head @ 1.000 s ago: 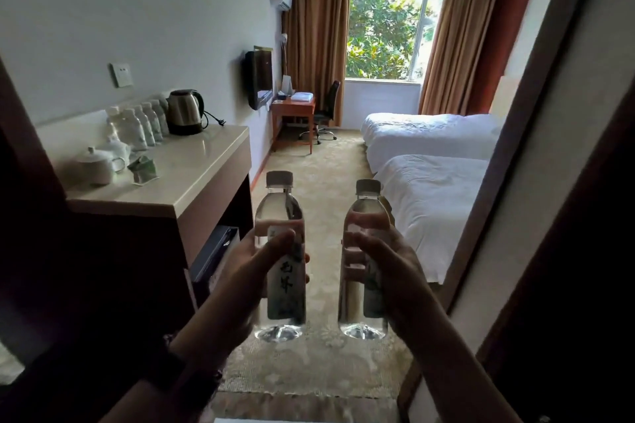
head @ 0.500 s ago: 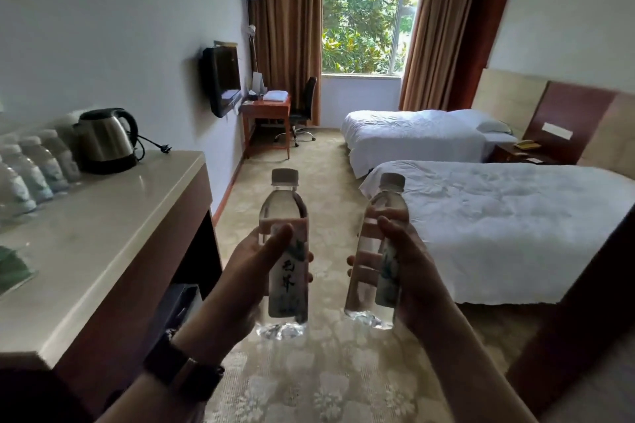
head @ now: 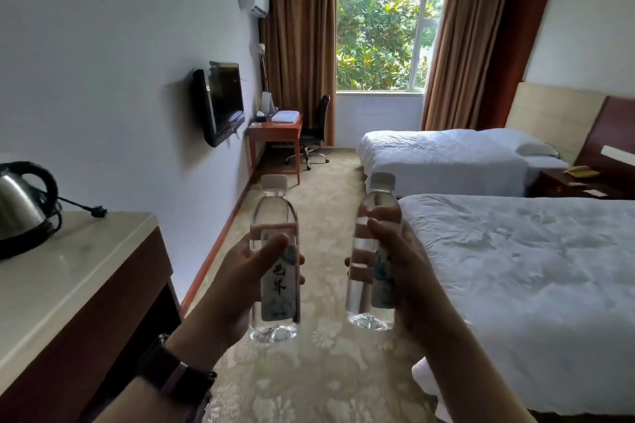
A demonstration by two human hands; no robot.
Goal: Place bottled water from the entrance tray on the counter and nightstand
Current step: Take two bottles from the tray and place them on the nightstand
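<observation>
Clear bottles [head: 275,271] [head: 372,268] stand upright, fingers [head: 360,266] curled round each.

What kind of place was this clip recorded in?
Most likely a hotel twin room: two made-up white beds side by side, a wall-mounted TV, and an electric kettle on a counter.

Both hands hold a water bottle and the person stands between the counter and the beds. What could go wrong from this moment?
1. The right bottle is tilted in the right hand; it might slip.
2. With the left hand gripping the left bottle, no hand is free.
3. The kettle and its loose plug lie on the counter; a bottle set there could knock them.
</observation>
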